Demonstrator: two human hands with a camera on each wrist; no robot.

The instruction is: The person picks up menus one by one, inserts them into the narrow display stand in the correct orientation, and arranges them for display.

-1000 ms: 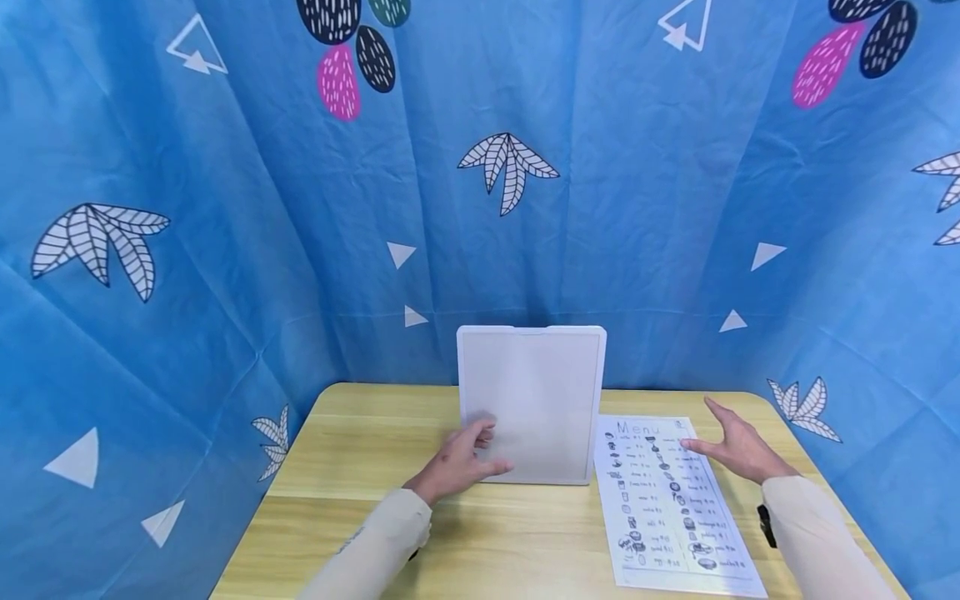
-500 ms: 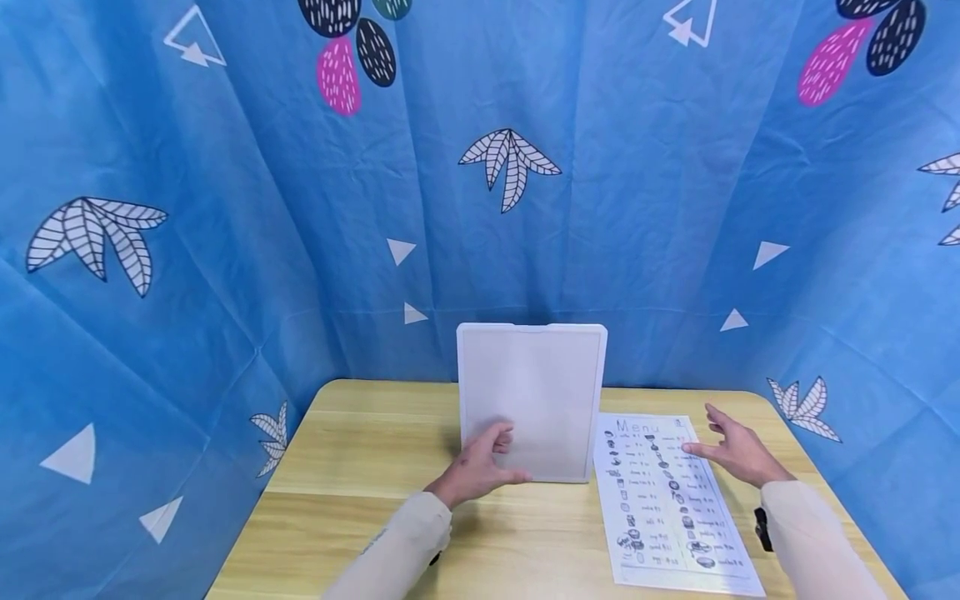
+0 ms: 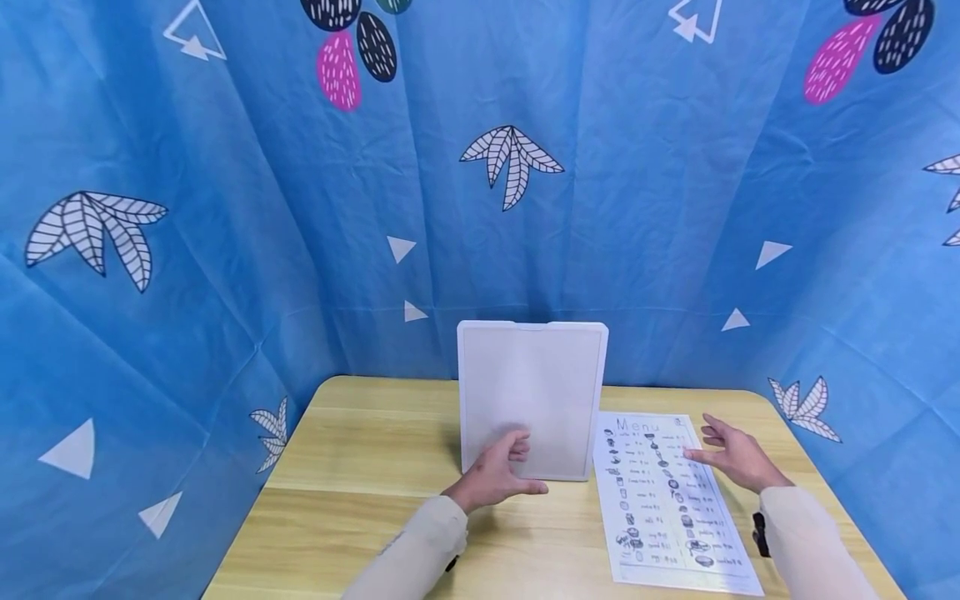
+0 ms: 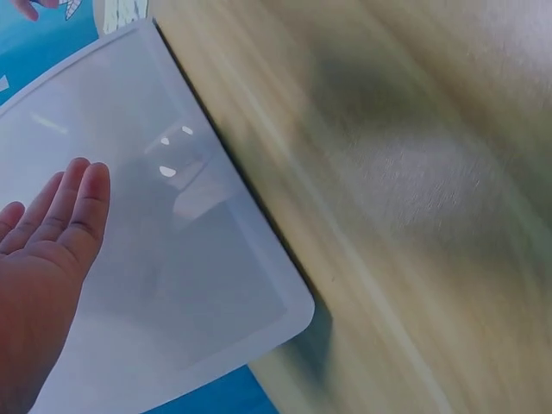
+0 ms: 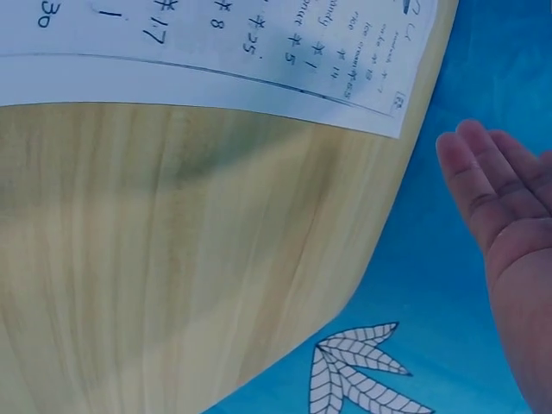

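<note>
A white rectangular board point(image 3: 532, 375) with a raised rim stands upright near the back of the table. In front of its lower left part is my left hand point(image 3: 497, 477), holding nothing, thumb stretched to the right. The left wrist view shows that hand point(image 4: 52, 233) with fingers extended before the board's glossy face point(image 4: 207, 267). To the right lies a handwritten sheet headed "Menu" point(image 3: 660, 533), with small drawings and prices in two columns. My right hand point(image 3: 742, 457) hovers by its upper right edge, fingers extended, holding nothing; the right wrist view shows the palm point(image 5: 517, 233) beside the sheet's corner.
The pale wooden table point(image 3: 360, 442) has rounded back corners. Blue curtain point(image 3: 637, 208) printed with leaves and triangles hangs behind it and on both sides. A dark band point(image 3: 761, 533) shows at my right sleeve.
My left hand has moved to the right across the front of the board. The right hand has dipped slightly. Board and menu sheet stay in place.
</note>
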